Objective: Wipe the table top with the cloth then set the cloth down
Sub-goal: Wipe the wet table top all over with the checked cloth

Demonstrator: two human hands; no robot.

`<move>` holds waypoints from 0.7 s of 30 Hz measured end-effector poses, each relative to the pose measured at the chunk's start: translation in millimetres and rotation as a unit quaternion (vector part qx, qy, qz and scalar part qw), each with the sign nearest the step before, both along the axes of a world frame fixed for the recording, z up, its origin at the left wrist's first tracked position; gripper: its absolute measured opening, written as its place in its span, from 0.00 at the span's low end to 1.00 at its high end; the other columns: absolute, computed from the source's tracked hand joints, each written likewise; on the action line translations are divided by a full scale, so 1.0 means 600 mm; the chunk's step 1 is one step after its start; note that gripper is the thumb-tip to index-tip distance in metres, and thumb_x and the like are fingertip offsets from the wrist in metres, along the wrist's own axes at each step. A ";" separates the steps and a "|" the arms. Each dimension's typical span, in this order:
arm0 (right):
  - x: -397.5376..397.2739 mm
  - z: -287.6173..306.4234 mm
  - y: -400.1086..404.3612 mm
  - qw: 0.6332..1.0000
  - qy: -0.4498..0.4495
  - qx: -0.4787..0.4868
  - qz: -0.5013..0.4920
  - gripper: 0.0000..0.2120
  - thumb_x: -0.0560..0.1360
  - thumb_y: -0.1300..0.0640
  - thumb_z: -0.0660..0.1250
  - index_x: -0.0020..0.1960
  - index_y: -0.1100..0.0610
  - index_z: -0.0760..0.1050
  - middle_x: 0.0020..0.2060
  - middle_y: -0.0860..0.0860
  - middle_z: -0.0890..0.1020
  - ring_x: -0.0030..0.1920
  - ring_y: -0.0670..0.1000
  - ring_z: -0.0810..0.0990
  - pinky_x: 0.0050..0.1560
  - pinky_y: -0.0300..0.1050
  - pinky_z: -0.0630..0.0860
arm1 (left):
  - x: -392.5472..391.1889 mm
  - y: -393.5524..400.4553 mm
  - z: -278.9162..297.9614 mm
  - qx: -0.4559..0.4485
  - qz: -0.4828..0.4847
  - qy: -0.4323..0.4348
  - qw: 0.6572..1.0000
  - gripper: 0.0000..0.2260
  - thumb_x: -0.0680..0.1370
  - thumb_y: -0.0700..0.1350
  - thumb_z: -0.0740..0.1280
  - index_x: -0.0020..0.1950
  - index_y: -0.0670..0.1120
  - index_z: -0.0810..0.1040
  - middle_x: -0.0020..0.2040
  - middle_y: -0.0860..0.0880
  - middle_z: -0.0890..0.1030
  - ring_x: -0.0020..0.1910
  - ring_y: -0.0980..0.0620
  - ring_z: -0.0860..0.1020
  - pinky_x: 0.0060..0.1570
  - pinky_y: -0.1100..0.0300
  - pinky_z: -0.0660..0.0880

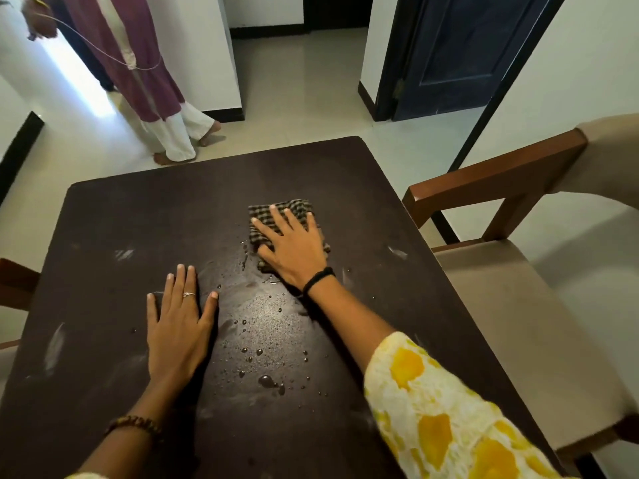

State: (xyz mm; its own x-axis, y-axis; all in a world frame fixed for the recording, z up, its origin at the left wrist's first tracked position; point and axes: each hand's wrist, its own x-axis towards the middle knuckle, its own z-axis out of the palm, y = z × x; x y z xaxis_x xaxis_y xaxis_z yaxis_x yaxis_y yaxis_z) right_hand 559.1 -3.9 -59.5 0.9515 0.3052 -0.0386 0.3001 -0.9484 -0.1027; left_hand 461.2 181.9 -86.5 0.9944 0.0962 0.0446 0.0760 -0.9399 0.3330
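A dark brown table top [138, 216] fills the middle of the view, with water drops and dusty smears on it. A folded checked cloth [292, 207] lies on it right of centre. My right hand [294, 247] presses flat on the cloth, fingers spread, covering most of it. Flat on the bare table to the left rests my left hand [178, 326], its fingers apart and nothing in it. Water drops sit between the two hands and nearer to me.
A wooden chair [501, 281] with a beige seat stands close against the table's right edge. Another person [166, 108] in a purple garment stands on the tiled floor beyond the far left corner. A dark blue door [449, 57] is at the back right.
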 end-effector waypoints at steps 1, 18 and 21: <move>-0.002 -0.001 -0.029 1.000 -0.002 0.000 -0.003 0.24 0.80 0.42 0.48 0.75 0.43 0.52 0.77 0.51 0.53 0.76 0.54 0.53 0.72 0.62 0.45 | 0.000 0.000 0.000 -0.003 0.000 -0.001 1.000 0.30 0.78 0.62 0.42 0.74 0.46 0.46 0.75 0.50 0.47 0.74 0.54 0.46 0.72 0.49 0.41; 0.006 -0.011 0.041 0.994 -0.004 0.007 -0.113 0.26 0.80 0.41 0.47 0.76 0.44 0.49 0.77 0.53 0.50 0.76 0.56 0.50 0.72 0.63 0.45 | -0.003 -0.007 0.000 0.005 0.009 -0.015 1.000 0.29 0.77 0.61 0.38 0.74 0.48 0.42 0.75 0.51 0.44 0.74 0.56 0.42 0.72 0.52 0.38; -0.018 -0.006 0.113 1.000 0.001 0.006 -0.017 0.25 0.80 0.42 0.48 0.76 0.44 0.51 0.77 0.53 0.51 0.76 0.56 0.50 0.72 0.63 0.45 | -0.002 -0.005 0.002 -0.001 0.009 -0.009 1.000 0.28 0.80 0.59 0.43 0.75 0.46 0.44 0.76 0.50 0.46 0.74 0.55 0.44 0.72 0.51 0.39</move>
State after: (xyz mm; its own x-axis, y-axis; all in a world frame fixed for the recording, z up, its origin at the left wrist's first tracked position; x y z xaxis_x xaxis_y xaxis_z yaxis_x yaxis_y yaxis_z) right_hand 548.3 63.9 -63.4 0.9613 0.2733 -0.0362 0.2676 -0.9566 -0.1152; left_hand 459.8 178.6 -85.5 0.9914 0.1145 0.0627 0.0871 -0.9378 0.3360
